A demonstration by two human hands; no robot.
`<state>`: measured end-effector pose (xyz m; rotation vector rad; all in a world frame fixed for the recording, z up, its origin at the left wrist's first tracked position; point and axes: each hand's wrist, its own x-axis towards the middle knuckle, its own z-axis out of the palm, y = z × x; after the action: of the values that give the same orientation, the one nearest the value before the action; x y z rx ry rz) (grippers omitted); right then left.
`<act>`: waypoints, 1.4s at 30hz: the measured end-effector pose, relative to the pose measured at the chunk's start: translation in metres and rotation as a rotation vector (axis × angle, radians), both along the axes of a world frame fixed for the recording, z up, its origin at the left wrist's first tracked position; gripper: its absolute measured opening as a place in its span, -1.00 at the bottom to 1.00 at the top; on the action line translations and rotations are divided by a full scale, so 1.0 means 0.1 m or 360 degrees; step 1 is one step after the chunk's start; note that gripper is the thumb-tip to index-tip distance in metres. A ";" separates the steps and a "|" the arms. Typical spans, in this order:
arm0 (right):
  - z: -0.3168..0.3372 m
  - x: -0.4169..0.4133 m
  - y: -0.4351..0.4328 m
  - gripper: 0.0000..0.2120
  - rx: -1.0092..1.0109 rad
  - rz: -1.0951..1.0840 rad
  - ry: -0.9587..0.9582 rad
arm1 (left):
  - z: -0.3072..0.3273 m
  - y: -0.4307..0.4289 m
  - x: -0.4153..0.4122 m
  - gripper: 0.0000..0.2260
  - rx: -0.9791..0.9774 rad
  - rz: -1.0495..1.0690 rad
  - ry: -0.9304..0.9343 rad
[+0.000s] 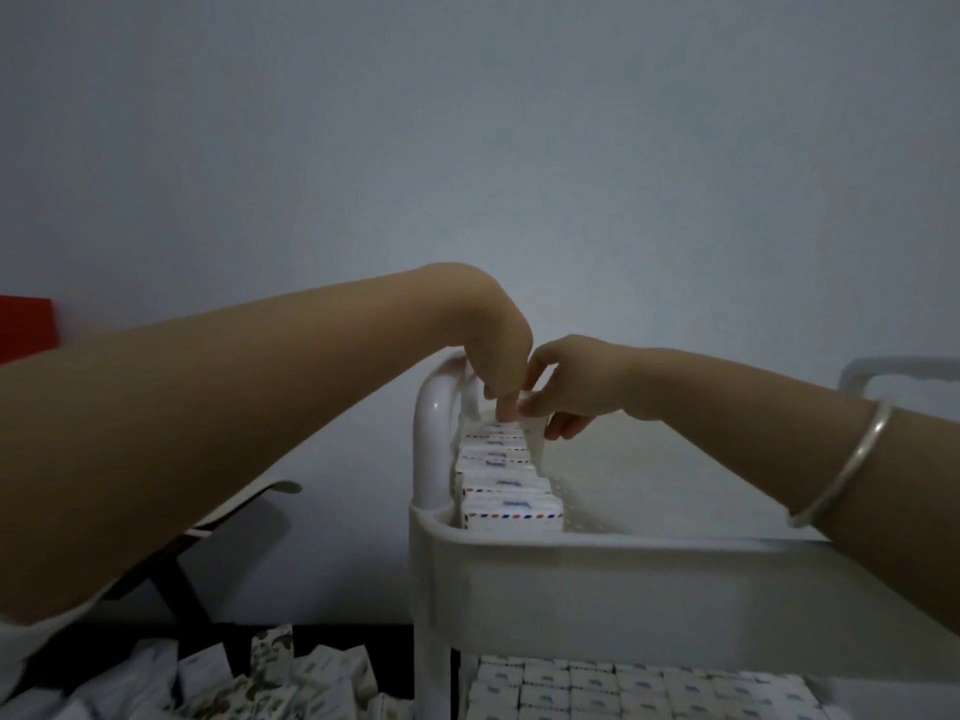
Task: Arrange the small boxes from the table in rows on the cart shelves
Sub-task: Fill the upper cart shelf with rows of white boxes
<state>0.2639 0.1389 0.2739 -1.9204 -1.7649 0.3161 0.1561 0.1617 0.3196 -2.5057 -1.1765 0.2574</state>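
Observation:
A white cart's top shelf (623,545) holds one row of small white boxes (506,488) with red-and-blue striped edges, running along its left wall. At the far end of that row my left hand (498,345) points down, its fingertips pressing on the top of the last boxes. Right beside it, my right hand (576,387) pinches a small white box (535,426) between thumb and fingers, upright at the row's far end. The lower shelf (623,688) is packed with rows of the same boxes. More loose boxes (208,683) lie heaped on the table at bottom left.
The cart's white tubular handle (434,423) rises just left of the row. Most of the top shelf to the right of the row is bare. A dark stand (182,589) and a red object (26,324) are at the left, before a plain wall.

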 end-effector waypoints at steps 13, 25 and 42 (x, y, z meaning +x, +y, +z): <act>-0.19 -0.18 -0.04 -0.70 -0.0217 0.0111 0.0135 | -0.16 0.06 -0.87 -0.68 -0.0197 -0.0327 -0.1334; -0.02 -0.41 -0.60 -0.80 0.0595 -0.0100 -0.0457 | -1.08 -0.19 -1.61 -0.66 -0.0159 -0.0556 -0.1993; -2.39 -2.11 -0.77 -0.85 0.0103 0.1019 -0.0290 | -3.21 -0.98 -3.29 -0.70 -0.0329 0.0173 -0.2037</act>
<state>0.0531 0.0616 0.0351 -1.3258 -2.4524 0.3014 -0.1726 0.0632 -0.0009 -2.7242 -1.7093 -1.4649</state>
